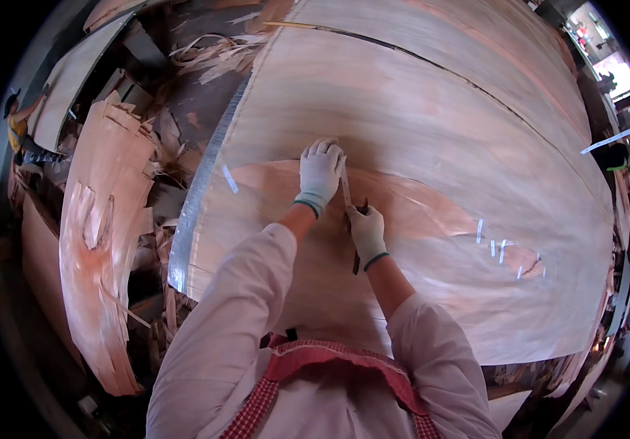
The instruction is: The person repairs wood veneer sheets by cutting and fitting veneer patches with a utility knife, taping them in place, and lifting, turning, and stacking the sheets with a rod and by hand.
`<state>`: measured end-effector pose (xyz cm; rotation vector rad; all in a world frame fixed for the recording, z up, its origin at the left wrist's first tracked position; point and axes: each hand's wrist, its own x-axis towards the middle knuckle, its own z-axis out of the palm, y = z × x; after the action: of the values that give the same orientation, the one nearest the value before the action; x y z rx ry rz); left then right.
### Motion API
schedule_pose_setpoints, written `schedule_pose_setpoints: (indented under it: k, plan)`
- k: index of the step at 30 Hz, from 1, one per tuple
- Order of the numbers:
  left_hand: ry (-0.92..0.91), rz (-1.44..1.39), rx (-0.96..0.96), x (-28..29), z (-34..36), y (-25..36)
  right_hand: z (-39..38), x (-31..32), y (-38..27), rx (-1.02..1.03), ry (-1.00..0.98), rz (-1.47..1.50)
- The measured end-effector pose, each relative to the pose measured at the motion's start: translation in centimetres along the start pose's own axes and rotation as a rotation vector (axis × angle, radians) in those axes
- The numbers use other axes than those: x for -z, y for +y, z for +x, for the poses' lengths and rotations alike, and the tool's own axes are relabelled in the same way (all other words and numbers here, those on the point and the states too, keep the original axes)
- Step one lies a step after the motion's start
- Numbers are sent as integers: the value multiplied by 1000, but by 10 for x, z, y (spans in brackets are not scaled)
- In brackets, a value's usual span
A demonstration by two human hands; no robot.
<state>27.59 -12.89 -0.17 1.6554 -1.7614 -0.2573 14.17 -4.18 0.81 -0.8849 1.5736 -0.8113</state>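
A large sheet of pale wood veneer (447, 307) lies in front of me, with a long reddish veneer patch (417, 197) across its middle. My left hand (321, 172), in a white glove with a green cuff, is closed at the patch's upper edge, fingers together at the end of a strip of white tape (345, 184). The strip runs down toward my right hand (368, 235), gloved the same way. That hand is closed around a narrow, dark knife-like tool (357, 263), whose lower end sticks out below the palm. Its fingertips are partly hidden.
Short tape pieces (480, 230) mark a small reddish patch (521, 260) on the right. A thin stick (373, 38) lies across the far part. Left of the stack's dark edge (205, 190) are curved veneer sheets (103, 241) and scraps. Another person (19, 128) works at far left.
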Motion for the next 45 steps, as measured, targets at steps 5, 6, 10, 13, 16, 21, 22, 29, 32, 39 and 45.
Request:
schedule_pose_setpoints:
  k: [5,6,10,13,16,21,22,29,32,39,45]
  plan:
    - [-91,143,-129,-10,-16,1,15,3,26,-18,113,-20]
    - [-100,134,-138,-10,-18,-2,19,11,24,-23,128,-16]
    - [-174,193,-99,-10,-16,3,50,84,-5,404,230,-853]
    - [-297,286,-126,-17,-12,21,50,100,-12,138,169,-516]
    - [-432,90,-420,-58,-15,51,67,115,12,27,193,-169]
    - [-551,449,-712,-70,-16,75,69,157,-4,200,279,-1008]
    - [-538,565,-733,-67,-14,85,63,176,-3,225,283,-687]
    - [-604,-39,-874,-68,-99,122,-27,169,53,-12,325,-131]
    - [-630,117,-931,-61,-101,129,-34,175,11,-57,280,-852]
    - [-579,246,-922,-75,-114,141,-6,225,49,156,235,-1166]
    - [-1085,166,-515,-22,-44,136,-49,248,26,66,158,-377]
